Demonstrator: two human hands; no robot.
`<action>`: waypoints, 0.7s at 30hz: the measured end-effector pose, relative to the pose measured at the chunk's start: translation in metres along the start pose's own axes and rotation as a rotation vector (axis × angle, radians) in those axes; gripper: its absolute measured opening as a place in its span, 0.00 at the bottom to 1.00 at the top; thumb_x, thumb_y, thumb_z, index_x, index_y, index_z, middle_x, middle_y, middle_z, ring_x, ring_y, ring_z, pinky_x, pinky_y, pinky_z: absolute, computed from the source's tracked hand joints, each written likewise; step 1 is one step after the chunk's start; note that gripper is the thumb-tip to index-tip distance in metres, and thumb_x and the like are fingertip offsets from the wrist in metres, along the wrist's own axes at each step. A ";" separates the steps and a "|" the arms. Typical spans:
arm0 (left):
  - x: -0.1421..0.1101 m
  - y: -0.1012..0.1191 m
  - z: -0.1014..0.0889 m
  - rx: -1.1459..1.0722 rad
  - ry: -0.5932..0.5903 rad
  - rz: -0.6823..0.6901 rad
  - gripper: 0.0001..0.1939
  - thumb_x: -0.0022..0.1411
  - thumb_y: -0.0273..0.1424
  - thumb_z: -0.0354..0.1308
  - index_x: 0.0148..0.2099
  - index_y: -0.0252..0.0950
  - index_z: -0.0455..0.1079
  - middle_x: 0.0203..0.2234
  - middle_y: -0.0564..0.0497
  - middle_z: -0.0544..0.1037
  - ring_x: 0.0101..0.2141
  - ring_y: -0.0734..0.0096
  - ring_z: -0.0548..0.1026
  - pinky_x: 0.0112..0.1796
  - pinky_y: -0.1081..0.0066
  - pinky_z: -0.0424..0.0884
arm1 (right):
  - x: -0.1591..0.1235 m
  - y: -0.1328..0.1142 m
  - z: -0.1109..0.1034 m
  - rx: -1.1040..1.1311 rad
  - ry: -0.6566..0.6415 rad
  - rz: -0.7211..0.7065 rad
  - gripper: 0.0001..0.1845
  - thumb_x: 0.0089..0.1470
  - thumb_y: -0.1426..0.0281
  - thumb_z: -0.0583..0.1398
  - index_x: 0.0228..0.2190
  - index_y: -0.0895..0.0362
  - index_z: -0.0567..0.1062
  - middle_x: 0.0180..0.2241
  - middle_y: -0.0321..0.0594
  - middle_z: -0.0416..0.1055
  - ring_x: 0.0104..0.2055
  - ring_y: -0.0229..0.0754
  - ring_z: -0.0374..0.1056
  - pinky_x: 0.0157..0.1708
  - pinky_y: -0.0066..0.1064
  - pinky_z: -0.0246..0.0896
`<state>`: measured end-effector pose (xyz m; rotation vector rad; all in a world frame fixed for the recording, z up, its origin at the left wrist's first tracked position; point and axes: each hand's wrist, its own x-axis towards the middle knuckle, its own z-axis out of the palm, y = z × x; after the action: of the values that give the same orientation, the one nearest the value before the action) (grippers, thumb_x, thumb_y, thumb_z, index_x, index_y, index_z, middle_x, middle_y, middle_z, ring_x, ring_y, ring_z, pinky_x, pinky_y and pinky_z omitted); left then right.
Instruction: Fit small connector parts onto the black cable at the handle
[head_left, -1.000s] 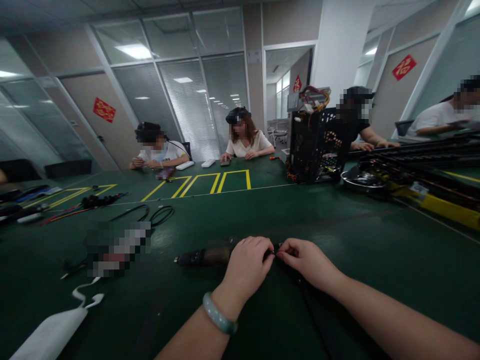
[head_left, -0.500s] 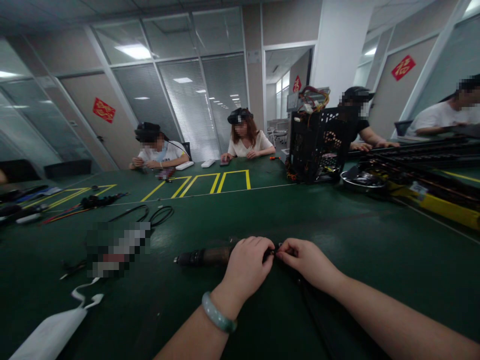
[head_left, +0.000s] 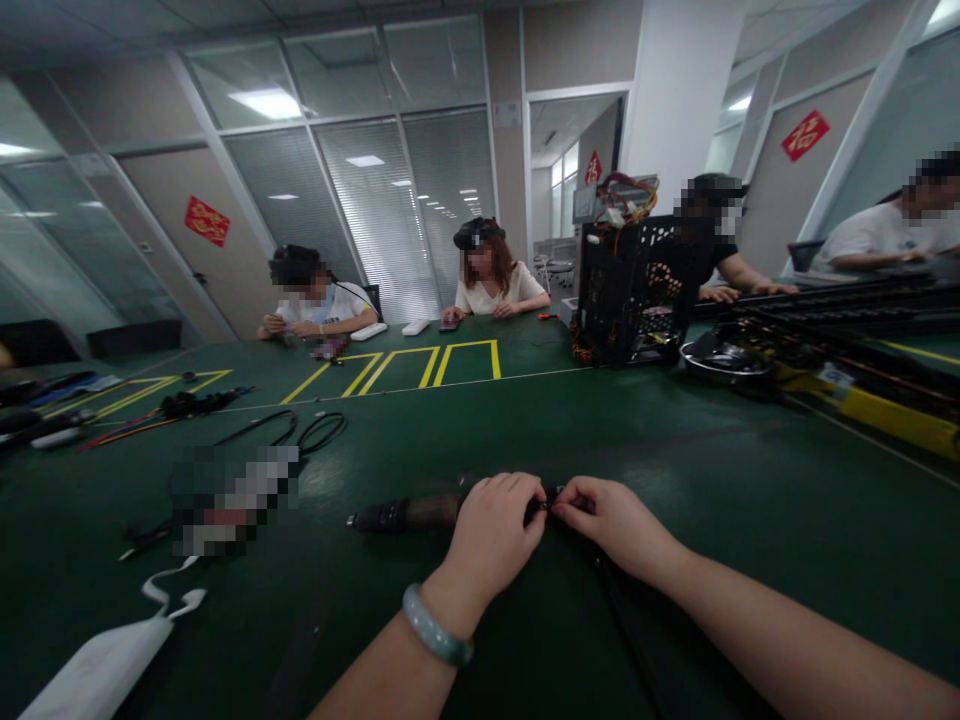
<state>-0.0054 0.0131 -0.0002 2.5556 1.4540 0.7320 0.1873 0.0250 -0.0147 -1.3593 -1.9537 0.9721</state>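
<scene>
A dark, rod-shaped tool (head_left: 405, 514) lies on the green table (head_left: 712, 480), its tip pointing left. My left hand (head_left: 495, 535), with a pale green bangle on the wrist, is wrapped over the tool's right end. My right hand (head_left: 611, 520) meets it from the right, fingers pinched on a small dark part at that end. What the fingertips hold there is too small and dark to make out. A dark cable seems to run from the tool toward me under my right forearm.
A blurred-out object (head_left: 232, 495) and black cable loops (head_left: 319, 432) lie to the left, a white face mask (head_left: 105, 665) at the near left. A black computer case (head_left: 637, 290) and long black and yellow equipment (head_left: 862, 390) stand at the right. Several people sit around the far side.
</scene>
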 end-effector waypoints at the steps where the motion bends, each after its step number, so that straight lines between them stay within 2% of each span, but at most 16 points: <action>1: 0.000 0.000 0.000 -0.002 -0.002 0.003 0.05 0.61 0.28 0.57 0.40 0.41 0.68 0.42 0.52 0.74 0.44 0.63 0.71 0.47 0.60 0.66 | 0.000 0.000 0.000 -0.003 -0.001 -0.002 0.07 0.57 0.66 0.59 0.33 0.54 0.76 0.31 0.33 0.76 0.32 0.40 0.70 0.30 0.27 0.59; 7: 0.001 -0.001 0.001 -0.008 -0.001 0.033 0.06 0.61 0.25 0.56 0.40 0.41 0.68 0.44 0.53 0.74 0.46 0.63 0.71 0.47 0.60 0.66 | 0.001 0.001 0.001 -0.025 0.018 -0.008 0.07 0.57 0.66 0.59 0.32 0.54 0.77 0.30 0.33 0.75 0.32 0.39 0.70 0.29 0.26 0.58; 11: 0.001 -0.001 0.002 -0.005 0.014 -0.001 0.10 0.59 0.26 0.58 0.43 0.42 0.67 0.42 0.54 0.74 0.44 0.63 0.71 0.46 0.60 0.66 | 0.002 0.003 0.002 -0.015 0.016 -0.015 0.07 0.57 0.65 0.59 0.32 0.54 0.76 0.30 0.32 0.75 0.32 0.39 0.70 0.29 0.26 0.58; 16: 0.001 0.000 0.001 -0.005 0.006 0.002 0.05 0.60 0.28 0.58 0.40 0.41 0.67 0.41 0.54 0.75 0.43 0.64 0.71 0.46 0.61 0.65 | 0.002 0.005 0.003 0.003 0.009 -0.018 0.07 0.57 0.65 0.59 0.32 0.54 0.76 0.29 0.32 0.75 0.31 0.38 0.70 0.28 0.25 0.58; 21: 0.002 -0.002 0.001 -0.002 -0.013 0.026 0.07 0.61 0.25 0.56 0.41 0.42 0.67 0.41 0.55 0.75 0.43 0.65 0.71 0.45 0.61 0.65 | 0.001 0.003 0.002 0.008 0.012 -0.025 0.07 0.57 0.66 0.59 0.32 0.54 0.77 0.30 0.33 0.76 0.32 0.39 0.70 0.30 0.26 0.59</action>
<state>-0.0055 0.0157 -0.0008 2.5773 1.4185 0.7187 0.1871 0.0261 -0.0187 -1.3300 -1.9508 0.9569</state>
